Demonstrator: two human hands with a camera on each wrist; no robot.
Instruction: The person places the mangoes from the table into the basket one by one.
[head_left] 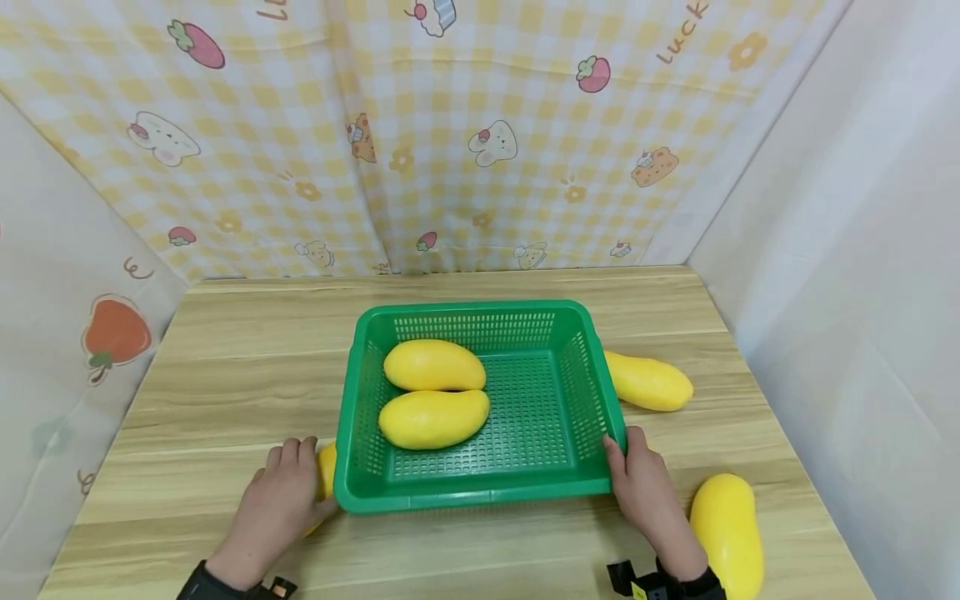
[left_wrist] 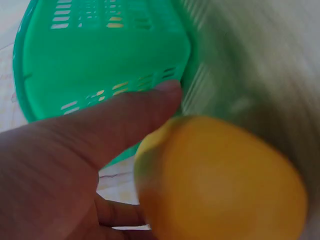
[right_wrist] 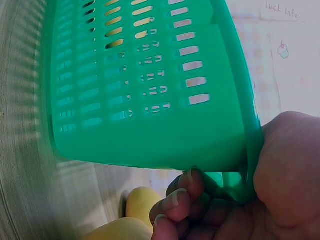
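Mango [left_wrist: 220,180], plain from left wrist, mostly hidden from head

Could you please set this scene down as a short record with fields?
Basket: green, mesh-sided
In basket: two mangoes, side by side in its left half
Left hand: holds a third mango by the basket's left side
Right hand: grips the basket's near right corner
Right of basket: far mango, partly hidden by the basket; near mango, beside the right forearm
Table: wood-grained

Smooth plastic bskt [head_left: 472,498]; sl. glossy mangoes [head_left: 435,419]; woodgrain tbl [head_left: 247,358]
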